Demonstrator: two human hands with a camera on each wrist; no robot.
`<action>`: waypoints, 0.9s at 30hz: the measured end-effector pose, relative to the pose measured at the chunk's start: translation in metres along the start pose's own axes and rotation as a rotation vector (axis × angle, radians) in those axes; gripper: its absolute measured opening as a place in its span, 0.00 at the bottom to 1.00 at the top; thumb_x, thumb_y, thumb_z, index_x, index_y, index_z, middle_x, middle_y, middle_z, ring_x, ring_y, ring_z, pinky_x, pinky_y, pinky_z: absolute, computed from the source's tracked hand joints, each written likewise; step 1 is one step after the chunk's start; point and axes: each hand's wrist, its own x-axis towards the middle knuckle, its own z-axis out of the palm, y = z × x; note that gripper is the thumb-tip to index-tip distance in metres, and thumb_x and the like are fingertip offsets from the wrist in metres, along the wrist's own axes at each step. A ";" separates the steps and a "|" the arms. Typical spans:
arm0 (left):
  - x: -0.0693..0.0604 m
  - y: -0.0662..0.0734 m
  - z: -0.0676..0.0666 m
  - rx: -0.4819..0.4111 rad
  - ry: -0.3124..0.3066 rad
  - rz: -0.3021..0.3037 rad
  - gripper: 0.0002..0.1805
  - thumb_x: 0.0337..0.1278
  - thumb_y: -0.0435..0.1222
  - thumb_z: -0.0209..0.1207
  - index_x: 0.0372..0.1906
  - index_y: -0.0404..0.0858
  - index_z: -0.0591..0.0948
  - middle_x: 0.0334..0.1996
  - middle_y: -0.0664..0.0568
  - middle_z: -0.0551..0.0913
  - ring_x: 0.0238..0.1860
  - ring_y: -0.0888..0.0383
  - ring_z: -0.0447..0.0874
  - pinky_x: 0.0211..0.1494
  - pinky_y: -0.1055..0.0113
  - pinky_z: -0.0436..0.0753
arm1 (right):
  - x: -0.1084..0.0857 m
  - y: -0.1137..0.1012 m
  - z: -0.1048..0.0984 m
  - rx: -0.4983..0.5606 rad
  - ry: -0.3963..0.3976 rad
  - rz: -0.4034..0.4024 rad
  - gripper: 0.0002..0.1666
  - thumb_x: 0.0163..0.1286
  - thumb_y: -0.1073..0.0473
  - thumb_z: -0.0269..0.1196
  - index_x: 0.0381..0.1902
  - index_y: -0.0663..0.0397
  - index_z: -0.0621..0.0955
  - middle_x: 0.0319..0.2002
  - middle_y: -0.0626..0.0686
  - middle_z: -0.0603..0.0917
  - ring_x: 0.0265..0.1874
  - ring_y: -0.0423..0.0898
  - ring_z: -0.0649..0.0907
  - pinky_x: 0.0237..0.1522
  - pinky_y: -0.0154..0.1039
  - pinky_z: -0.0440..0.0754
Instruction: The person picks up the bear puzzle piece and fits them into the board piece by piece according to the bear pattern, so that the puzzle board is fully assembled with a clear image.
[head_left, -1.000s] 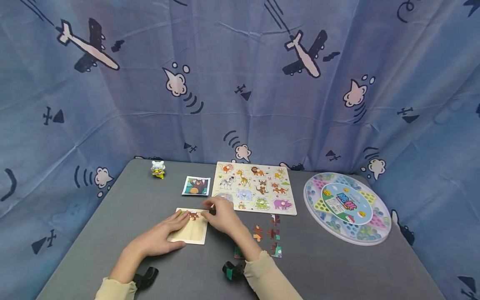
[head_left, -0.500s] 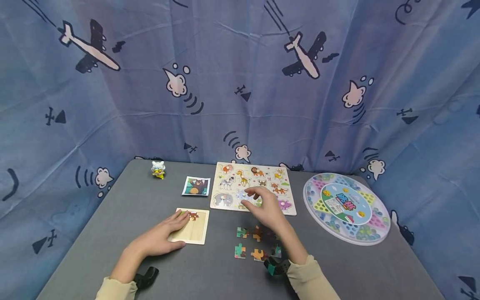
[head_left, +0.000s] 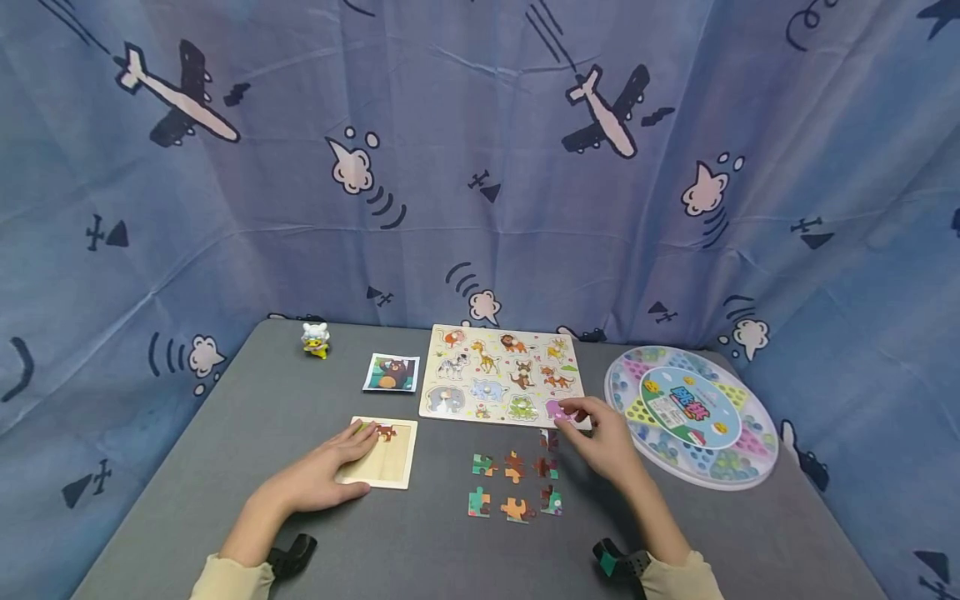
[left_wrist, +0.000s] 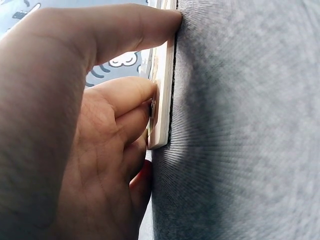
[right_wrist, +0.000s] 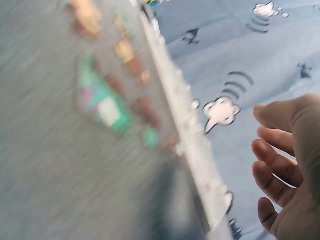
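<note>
Your left hand point(head_left: 337, 462) lies over the left part of the wooden tray point(head_left: 392, 463), fingers extended on it and thumb by its near edge. Your right hand point(head_left: 604, 435) has thumb and fingers parted in a loose curve with nothing held; it is over the near right corner of the animal board point(head_left: 505, 367), though the right wrist view is blurred, so you can't tell whether the fingertips touch anything.

The tray is nearly square, its sides running away from you with a slight lean to the right. A brown puzzle piece point(head_left: 386, 433) sits against its far edge, spreading sideways just beside your left fingertips.

Right of the tray, seven loose pieces lie in three columns. The farther orange-brown piece point(head_left: 514, 467) runs lengthwise away from you; the nearer orange piece point(head_left: 517, 509) stretches sideways.

Beyond them, the board's long axis runs left to right, its right end a little closer to you. The bear card point(head_left: 392, 372) is also wider than deep. A small figurine point(head_left: 316, 340) stands far left; a round game box point(head_left: 690, 408) lies right.
</note>
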 end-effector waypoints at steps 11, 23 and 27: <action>0.001 0.001 0.000 -0.014 0.003 0.004 0.44 0.65 0.45 0.69 0.80 0.31 0.67 0.82 0.36 0.61 0.83 0.29 0.49 0.79 0.29 0.56 | -0.023 0.034 0.014 -0.047 -0.063 0.020 0.14 0.61 0.63 0.80 0.44 0.56 0.90 0.37 0.49 0.87 0.35 0.44 0.83 0.40 0.42 0.83; 0.000 0.000 0.001 -0.027 0.002 -0.001 0.44 0.65 0.45 0.69 0.80 0.31 0.67 0.82 0.37 0.61 0.83 0.30 0.48 0.79 0.29 0.56 | -0.025 0.043 0.020 -0.086 -0.114 0.032 0.14 0.62 0.61 0.79 0.47 0.52 0.91 0.41 0.47 0.85 0.37 0.41 0.80 0.40 0.40 0.80; 0.000 -0.001 0.001 -0.019 0.005 -0.001 0.44 0.65 0.45 0.69 0.80 0.31 0.67 0.82 0.37 0.61 0.83 0.30 0.48 0.79 0.29 0.56 | -0.025 0.042 0.020 -0.090 -0.114 0.015 0.13 0.63 0.61 0.79 0.46 0.52 0.91 0.40 0.47 0.84 0.36 0.41 0.80 0.40 0.40 0.80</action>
